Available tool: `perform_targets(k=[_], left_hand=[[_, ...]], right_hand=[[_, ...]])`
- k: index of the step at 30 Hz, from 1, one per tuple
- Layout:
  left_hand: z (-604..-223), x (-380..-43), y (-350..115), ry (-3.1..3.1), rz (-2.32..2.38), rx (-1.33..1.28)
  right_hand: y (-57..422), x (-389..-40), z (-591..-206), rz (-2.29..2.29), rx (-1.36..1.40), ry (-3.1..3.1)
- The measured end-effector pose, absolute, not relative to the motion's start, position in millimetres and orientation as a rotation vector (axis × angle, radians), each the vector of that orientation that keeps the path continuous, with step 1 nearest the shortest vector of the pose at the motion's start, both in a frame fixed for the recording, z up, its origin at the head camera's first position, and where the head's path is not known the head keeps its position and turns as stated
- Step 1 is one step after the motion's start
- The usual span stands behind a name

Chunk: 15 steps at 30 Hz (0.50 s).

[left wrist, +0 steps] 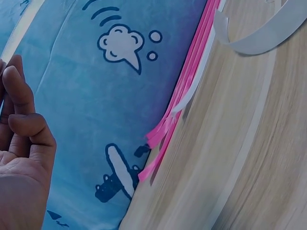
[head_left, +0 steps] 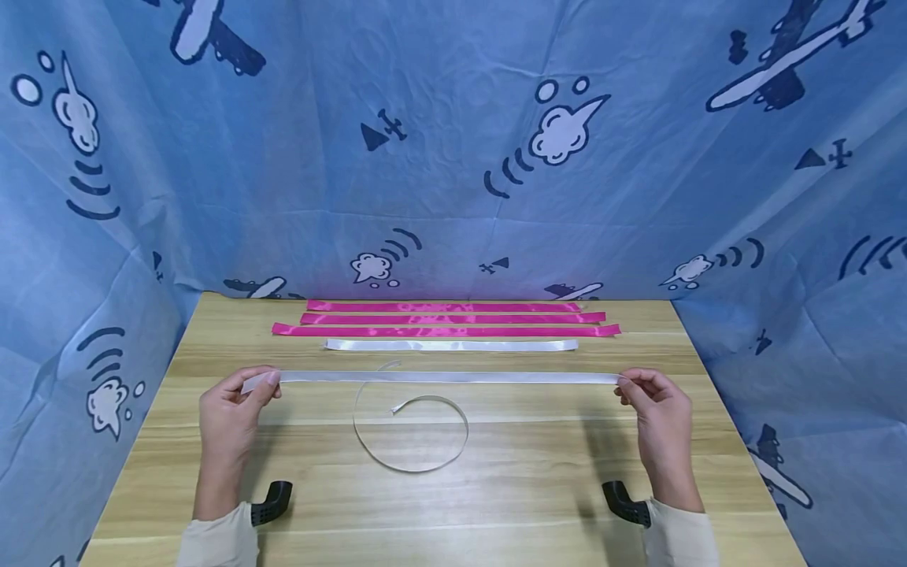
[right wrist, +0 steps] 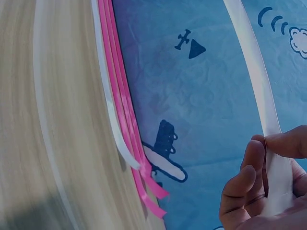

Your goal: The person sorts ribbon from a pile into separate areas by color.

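A white satin ribbon (head_left: 439, 377) is stretched straight from side to side above the table in the head view. My left hand (head_left: 231, 407) pinches its left end between thumb and fingers. At the other end my right hand (head_left: 655, 417) pinches it too; the right wrist view shows the ribbon (right wrist: 256, 76) running between the thumb and fingers of that hand (right wrist: 259, 182). Only part of the left hand (left wrist: 24, 148) shows at the edge of the left wrist view. Below the stretched ribbon, a curled white ribbon (head_left: 418, 471) lies in a loose loop on the table.
Three pink ribbons (head_left: 446, 331) lie parallel along the back of the wooden table (head_left: 524, 504). A shorter white ribbon (head_left: 453, 346) lies flat just in front of them. Blue printed cloth (head_left: 439, 173) hangs behind and at both sides of the table.
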<state>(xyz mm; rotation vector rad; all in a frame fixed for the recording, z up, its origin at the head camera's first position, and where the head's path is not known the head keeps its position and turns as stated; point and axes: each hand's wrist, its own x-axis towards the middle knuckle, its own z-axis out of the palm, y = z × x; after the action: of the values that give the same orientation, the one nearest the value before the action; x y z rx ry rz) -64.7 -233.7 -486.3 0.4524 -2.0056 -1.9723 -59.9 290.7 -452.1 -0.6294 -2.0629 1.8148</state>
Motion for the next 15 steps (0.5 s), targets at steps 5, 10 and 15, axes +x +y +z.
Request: perform_targets(k=[5,10,15], left_hand=[[-486,-64,-239,-1.959,-2.002,0.469],[-485,-63,-243,-1.962,-1.989,0.488],[-487,-63,-247,-1.927,-1.981,0.476]], right_hand=[[294,-59,-451,1.807,-0.646,-2.062],[297,-59,-451,1.82,-0.664,-2.035],[299,-59,-450,1.828,-0.662,-1.99]])
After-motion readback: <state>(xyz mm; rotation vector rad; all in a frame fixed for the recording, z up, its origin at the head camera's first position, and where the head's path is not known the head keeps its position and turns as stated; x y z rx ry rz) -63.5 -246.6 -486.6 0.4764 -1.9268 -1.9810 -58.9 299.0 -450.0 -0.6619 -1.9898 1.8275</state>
